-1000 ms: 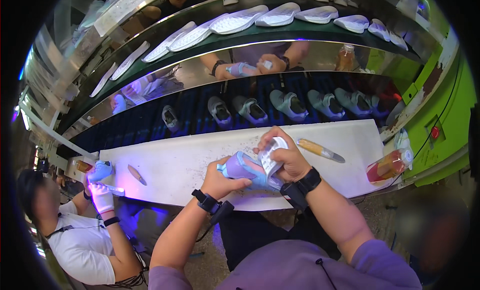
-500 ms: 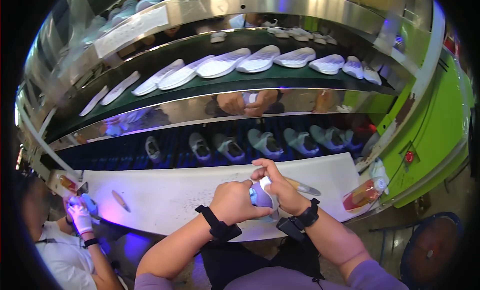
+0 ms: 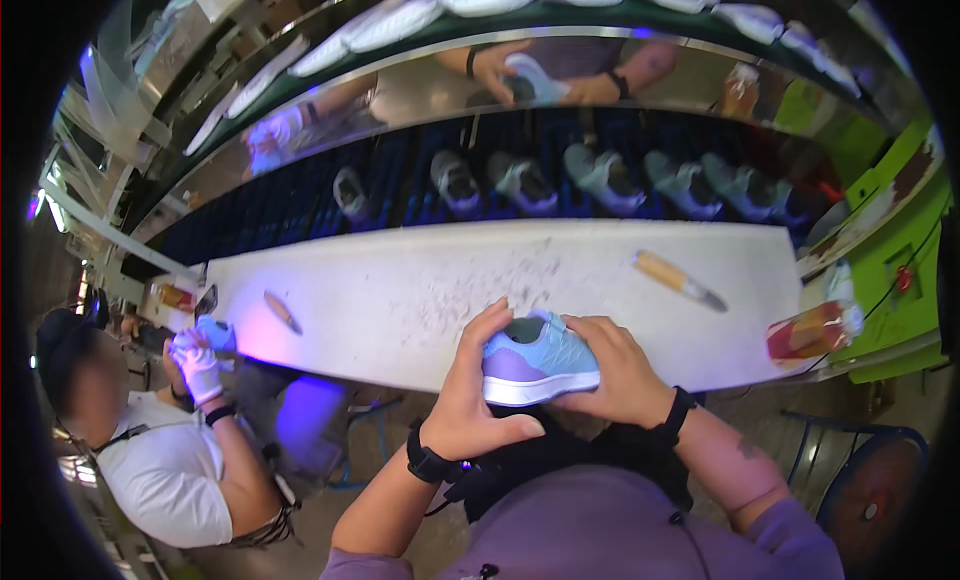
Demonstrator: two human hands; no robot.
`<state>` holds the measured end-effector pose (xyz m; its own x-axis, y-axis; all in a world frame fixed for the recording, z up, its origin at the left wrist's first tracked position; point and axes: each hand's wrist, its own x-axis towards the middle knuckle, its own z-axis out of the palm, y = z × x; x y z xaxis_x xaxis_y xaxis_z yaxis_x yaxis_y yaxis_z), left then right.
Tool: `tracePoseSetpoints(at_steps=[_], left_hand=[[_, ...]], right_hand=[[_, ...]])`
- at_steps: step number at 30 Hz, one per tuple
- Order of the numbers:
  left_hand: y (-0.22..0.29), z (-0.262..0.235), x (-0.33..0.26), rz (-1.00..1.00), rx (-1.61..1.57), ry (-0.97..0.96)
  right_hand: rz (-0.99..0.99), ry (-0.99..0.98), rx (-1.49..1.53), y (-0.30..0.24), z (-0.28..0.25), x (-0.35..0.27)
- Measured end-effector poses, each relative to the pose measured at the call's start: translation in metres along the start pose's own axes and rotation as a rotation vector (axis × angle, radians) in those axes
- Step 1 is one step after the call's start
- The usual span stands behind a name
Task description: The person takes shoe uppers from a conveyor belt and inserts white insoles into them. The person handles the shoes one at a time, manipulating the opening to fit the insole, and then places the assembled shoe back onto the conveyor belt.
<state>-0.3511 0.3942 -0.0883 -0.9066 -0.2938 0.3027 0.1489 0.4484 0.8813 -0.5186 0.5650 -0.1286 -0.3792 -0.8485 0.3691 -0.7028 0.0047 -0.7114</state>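
Blue shoe (image 3: 545, 365) is held between half-spread left fingers (image 3: 482, 328) and right fingers (image 3: 594, 333) curled around its toe.

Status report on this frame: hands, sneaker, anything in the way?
Left hand at heel end, right hand at toe end. Light-blue-and-purple sneaker held upright between them, white sole down. No obstruction seen; yellow-handled tool lies apart on white worktop.

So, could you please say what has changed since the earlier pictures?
The shoe has turned upright, opening up; its white sole, earlier gripped by the right hand, now lies along the bottom. The left hand is at the heel, the right opposite. The tan-handled tool and bottle stayed put.
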Motion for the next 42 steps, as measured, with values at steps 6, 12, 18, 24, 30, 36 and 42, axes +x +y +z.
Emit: tracePoseSetpoints(at_steps=[6,12,18,24,30,36,42], left_hand=[[-0.007,0.002,-0.026,0.1,0.297,0.065],[-0.018,0.004,-0.034,-0.051,0.19,0.119],[0.011,0.005,-0.031,-0.344,0.064,0.11],[0.012,0.016,-0.023,-0.361,0.233,0.16],[0.012,0.011,-0.018,-0.322,0.098,0.1],[-0.005,0.012,-0.018,-0.277,0.11,0.122],[-0.024,0.004,0.008,-0.331,-0.1,0.04]], right_hand=[[0.065,-0.074,0.025,-0.005,0.014,-0.013],[-0.04,0.157,0.103,0.01,0.016,-0.028],[-0.22,0.296,0.007,0.01,0.023,-0.042],[0.071,0.187,0.228,-0.019,0.018,-0.042],[0.121,0.144,0.302,-0.002,0.022,-0.038],[0.145,-0.03,0.676,0.045,0.025,-0.028],[0.117,-0.096,0.261,0.036,-0.003,-0.03]])
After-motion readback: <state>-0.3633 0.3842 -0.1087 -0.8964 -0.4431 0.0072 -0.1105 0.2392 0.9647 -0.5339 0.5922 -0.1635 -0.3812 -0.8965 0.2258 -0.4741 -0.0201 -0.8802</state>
